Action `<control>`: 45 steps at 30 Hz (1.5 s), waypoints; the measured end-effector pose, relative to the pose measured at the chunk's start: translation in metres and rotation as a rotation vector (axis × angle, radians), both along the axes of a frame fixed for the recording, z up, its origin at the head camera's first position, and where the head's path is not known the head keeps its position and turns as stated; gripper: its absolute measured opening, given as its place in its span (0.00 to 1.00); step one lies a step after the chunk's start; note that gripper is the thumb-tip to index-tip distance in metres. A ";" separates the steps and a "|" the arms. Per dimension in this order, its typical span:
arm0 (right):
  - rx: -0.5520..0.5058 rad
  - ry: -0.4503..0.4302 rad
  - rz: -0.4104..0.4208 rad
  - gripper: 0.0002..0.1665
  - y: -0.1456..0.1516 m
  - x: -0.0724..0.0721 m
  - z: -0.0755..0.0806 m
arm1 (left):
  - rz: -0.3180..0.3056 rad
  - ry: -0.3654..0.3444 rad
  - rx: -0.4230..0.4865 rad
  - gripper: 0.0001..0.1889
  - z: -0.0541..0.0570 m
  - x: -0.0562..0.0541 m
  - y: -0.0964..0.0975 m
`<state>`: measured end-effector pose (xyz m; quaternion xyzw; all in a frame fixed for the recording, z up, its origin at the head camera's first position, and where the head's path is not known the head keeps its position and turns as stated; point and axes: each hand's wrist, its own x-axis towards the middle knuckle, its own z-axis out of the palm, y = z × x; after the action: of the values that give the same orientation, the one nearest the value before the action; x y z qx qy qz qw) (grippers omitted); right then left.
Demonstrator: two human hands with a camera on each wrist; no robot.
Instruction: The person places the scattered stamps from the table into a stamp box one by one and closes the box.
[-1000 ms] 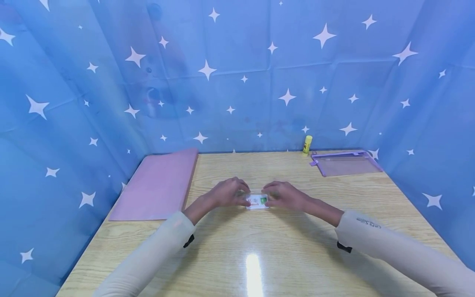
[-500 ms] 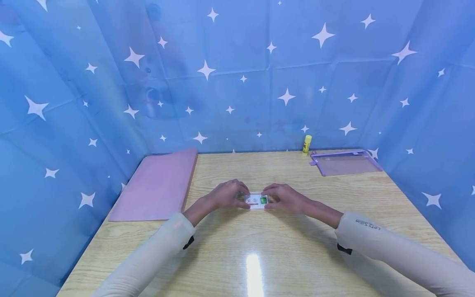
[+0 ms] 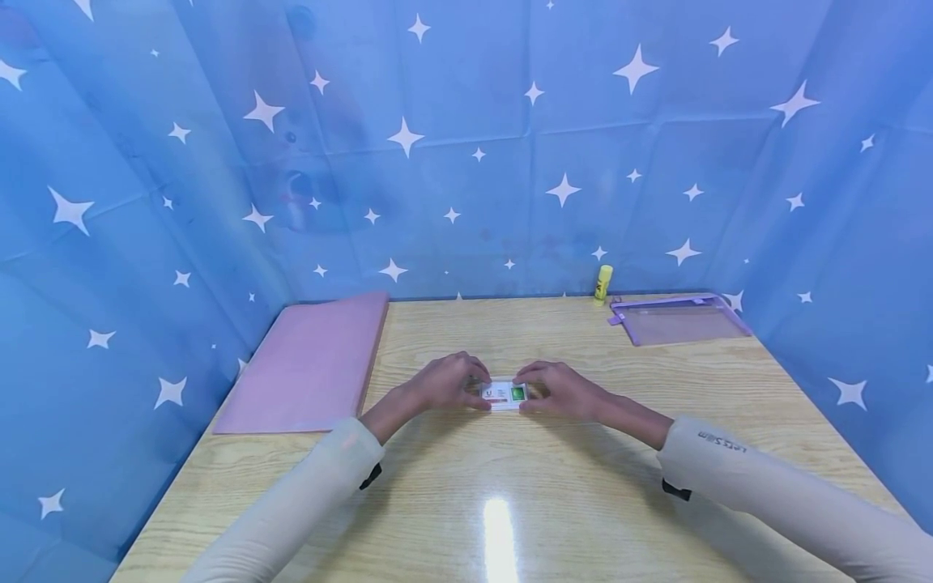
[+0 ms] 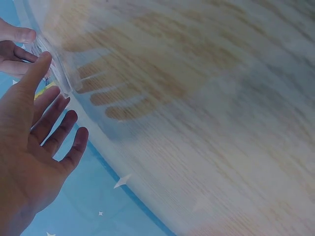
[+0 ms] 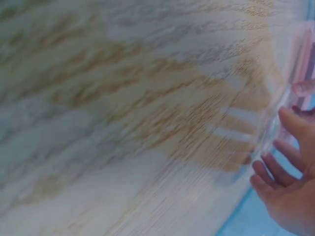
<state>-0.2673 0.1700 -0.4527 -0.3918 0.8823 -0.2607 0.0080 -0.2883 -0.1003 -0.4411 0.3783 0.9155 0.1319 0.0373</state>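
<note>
A small flat clear case with a white label and a green square lies at mid-table between the two hands. My left hand holds its left end, thumb on the near edge and fingers at the far edge. Across from it, my right hand grips the right end in the same manner. In the left wrist view, the left hand has its thumb and index finger by the clear case, the other fingers spread. The right hand appears at the right edge of the right wrist view.
A pink folder lies at the table's left. Toward the back right stand a yellow glue stick and a mesh zip pouch with purple trim. Behind the wooden table hangs a blue star-patterned curtain.
A second ago the hands and the case were slightly blurred by motion. They have since settled, with the case shifted very little. Over the last half second nothing visibly moves.
</note>
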 end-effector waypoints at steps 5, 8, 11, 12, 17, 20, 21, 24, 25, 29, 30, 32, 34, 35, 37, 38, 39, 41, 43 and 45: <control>0.001 -0.010 0.003 0.26 0.000 -0.001 -0.001 | 0.009 -0.009 -0.006 0.26 0.001 0.001 0.000; 0.002 -0.012 0.003 0.26 0.000 -0.002 -0.002 | 0.010 -0.008 -0.004 0.26 0.001 0.002 0.000; 0.001 -0.017 0.000 0.26 0.000 -0.001 -0.001 | 0.010 -0.006 -0.002 0.26 0.001 0.002 0.000; 0.003 -0.018 -0.002 0.26 0.000 -0.001 -0.001 | 0.011 -0.007 -0.002 0.26 0.001 0.002 0.000; 0.006 -0.038 -0.012 0.26 -0.001 0.001 0.001 | 0.025 -0.013 -0.003 0.26 0.001 0.003 0.000; 0.009 -0.045 -0.014 0.26 0.000 0.002 0.002 | 0.030 -0.016 -0.002 0.26 0.001 0.004 0.001; 0.008 -0.046 -0.013 0.26 0.000 0.002 0.002 | 0.031 -0.018 0.000 0.26 0.001 0.004 0.001; 0.003 -0.044 -0.006 0.25 0.000 0.003 0.003 | 0.031 -0.021 0.003 0.26 0.002 0.005 0.001; -0.001 -0.048 -0.005 0.25 0.000 0.003 0.003 | 0.031 -0.023 0.004 0.26 0.002 0.005 0.001; 0.002 -0.044 -0.004 0.25 0.000 0.003 0.002 | 0.031 -0.027 0.008 0.26 0.001 0.005 0.001; 0.002 -0.044 -0.004 0.25 0.000 0.003 0.001 | 0.033 -0.030 0.008 0.25 0.001 0.005 0.001; 0.004 -0.043 -0.005 0.25 0.000 0.003 0.000 | 0.037 -0.032 0.008 0.25 0.001 0.006 0.001; 0.004 -0.043 -0.007 0.26 0.000 0.003 -0.001 | 0.038 -0.035 0.010 0.25 0.000 0.006 0.002; 0.003 -0.039 -0.007 0.26 0.000 0.003 -0.001 | 0.038 -0.035 0.010 0.25 -0.001 0.006 0.002; 0.003 -0.040 -0.010 0.26 0.000 0.003 -0.001 | 0.036 -0.032 0.013 0.24 -0.002 0.006 0.002; 0.003 -0.043 -0.014 0.26 0.000 0.004 -0.001 | 0.034 -0.030 0.013 0.24 -0.002 0.005 0.002; 0.002 -0.046 -0.017 0.26 0.000 0.004 -0.001 | 0.032 -0.029 0.013 0.24 -0.003 0.005 0.002; 0.000 -0.049 -0.023 0.26 -0.001 0.005 0.000 | 0.031 -0.027 0.013 0.24 -0.003 0.005 0.002; -0.009 -0.059 -0.031 0.25 -0.001 0.005 0.000 | 0.029 -0.028 0.016 0.24 -0.003 0.005 0.002; -0.017 -0.056 -0.039 0.25 -0.002 0.005 -0.001 | 0.030 -0.029 0.019 0.24 -0.002 0.005 0.002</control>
<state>-0.2619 0.1683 -0.4533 -0.3671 0.8869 -0.2793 0.0244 -0.2833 -0.0983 -0.4435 0.3631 0.9190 0.1466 0.0450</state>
